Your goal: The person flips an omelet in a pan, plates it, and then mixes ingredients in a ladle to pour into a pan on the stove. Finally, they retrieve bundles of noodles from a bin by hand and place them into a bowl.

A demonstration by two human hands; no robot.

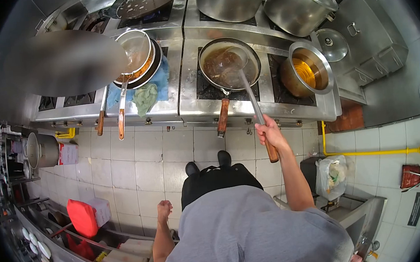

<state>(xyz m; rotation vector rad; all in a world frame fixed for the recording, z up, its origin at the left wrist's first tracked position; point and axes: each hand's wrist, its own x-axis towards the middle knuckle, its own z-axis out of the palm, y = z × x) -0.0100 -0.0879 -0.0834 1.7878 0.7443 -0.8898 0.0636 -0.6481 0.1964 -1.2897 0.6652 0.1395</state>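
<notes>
My right hand (269,135) is closed around the long handle of a ladle (249,88), near its wooden end. The ladle's bowl sits in a frying pan (221,89) on a burner, over brown liquid (215,61) that looks steamy. The pan's wooden handle (222,116) points toward me, and no hand is on it. My left hand (164,210) hangs low at my side with its fingers curled in, apart from any object; nothing shows in it.
Right of the pan stands a metal pot (294,82) of golden liquid. To the left, a strainer (137,76) rests over stacked bowls beside a green cloth (145,98). Large stockpots (231,2) stand behind. A grey blur covers the stove's far left.
</notes>
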